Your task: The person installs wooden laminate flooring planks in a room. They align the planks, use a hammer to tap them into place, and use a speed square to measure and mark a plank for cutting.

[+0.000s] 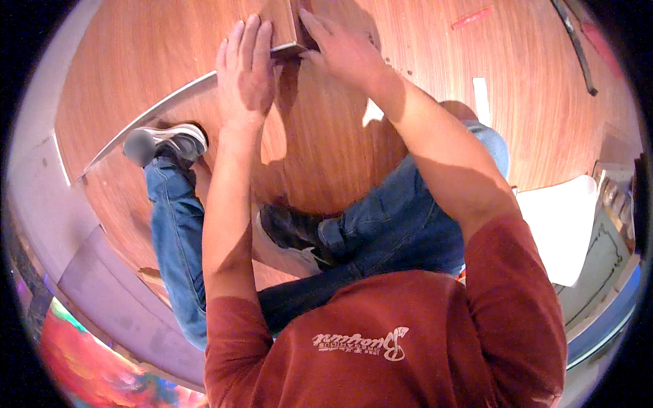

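A wood-grain board [280,24] with a pale edge stands out at the top of the view, its corner between my two hands. My left hand [246,75] lies with straight fingers flat on the wood-grain surface just left of that corner. Against the right side of the corner rests my right hand [343,51], index finger stretched along it and thumb apart below. The undersides of the fingers are hidden. A thin white edge strip [160,107] curves from the lower left up to my left hand.
I sit with bent legs on a wood-grain surface [320,143]. A white strip [481,100], a red mark [472,18] and a dark bar [578,54] lie to the right. Near my right elbow is a white sheet [558,224]. My shoe [173,141] rests by the edge strip.
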The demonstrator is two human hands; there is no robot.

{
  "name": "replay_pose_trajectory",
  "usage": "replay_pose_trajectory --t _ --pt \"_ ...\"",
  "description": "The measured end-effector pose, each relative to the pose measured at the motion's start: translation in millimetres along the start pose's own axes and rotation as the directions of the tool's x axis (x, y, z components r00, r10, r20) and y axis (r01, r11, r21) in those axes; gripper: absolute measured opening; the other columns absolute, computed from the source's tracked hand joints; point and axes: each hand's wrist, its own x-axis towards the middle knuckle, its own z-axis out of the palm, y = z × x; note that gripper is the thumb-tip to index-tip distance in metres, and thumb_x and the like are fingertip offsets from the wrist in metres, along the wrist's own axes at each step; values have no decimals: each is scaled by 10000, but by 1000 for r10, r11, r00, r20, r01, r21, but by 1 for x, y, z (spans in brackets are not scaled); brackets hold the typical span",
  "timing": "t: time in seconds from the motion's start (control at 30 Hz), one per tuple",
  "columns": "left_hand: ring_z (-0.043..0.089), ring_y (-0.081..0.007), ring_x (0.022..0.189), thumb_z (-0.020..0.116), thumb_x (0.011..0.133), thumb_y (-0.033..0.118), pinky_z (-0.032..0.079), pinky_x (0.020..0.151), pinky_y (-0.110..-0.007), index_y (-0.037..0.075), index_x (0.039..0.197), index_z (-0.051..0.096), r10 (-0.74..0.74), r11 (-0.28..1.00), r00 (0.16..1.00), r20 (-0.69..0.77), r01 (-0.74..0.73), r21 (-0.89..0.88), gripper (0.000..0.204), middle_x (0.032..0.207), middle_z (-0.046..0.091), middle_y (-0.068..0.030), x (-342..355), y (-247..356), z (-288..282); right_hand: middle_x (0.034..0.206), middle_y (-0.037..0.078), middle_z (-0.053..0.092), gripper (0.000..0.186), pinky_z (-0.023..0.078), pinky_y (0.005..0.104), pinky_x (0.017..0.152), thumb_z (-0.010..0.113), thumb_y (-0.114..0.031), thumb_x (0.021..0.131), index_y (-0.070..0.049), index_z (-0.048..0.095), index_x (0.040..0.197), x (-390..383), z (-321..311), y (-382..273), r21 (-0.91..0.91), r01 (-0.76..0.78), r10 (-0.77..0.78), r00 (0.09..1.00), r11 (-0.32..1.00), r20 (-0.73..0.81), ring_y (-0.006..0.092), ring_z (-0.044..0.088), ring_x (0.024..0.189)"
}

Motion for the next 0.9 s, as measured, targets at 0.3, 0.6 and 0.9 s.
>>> replay_pose_trajectory --t 0.3,0.6,0.9 --pt "398 -404 1487 770 872 281 340 1214 -533 171 1487 563 52 998 990 130 -47 -40 658 1593 452 -174 33 7 -21 1576 180 480 743 566 530 964 613 -354 1009 -104 292 1630 3 -8 -5 24 -43 40 994 999 100 439 669 1156" --pt "374 -425 1498 811 847 298 345 1217 -555 234 1315 693 163 983 980 116 -151 -105 487 1620 418 -174 36 -8 -13 1480 152 578 585 599 514 873 548 -311 1037 -114 420 1573 -3 0 -6 -175 1 4 1000 985 30 384 726 1051" --pt "413 -381 1485 794 861 352 341 1209 -560 297 1315 686 163 987 980 112 -163 -18 470 1599 466 -146 35 -4 -8 1082 166 687 266 598 517 839 553 -154 958 -61 729 1134 -12 6 -2 -43 -80 79 996 996 -31 377 732 977"
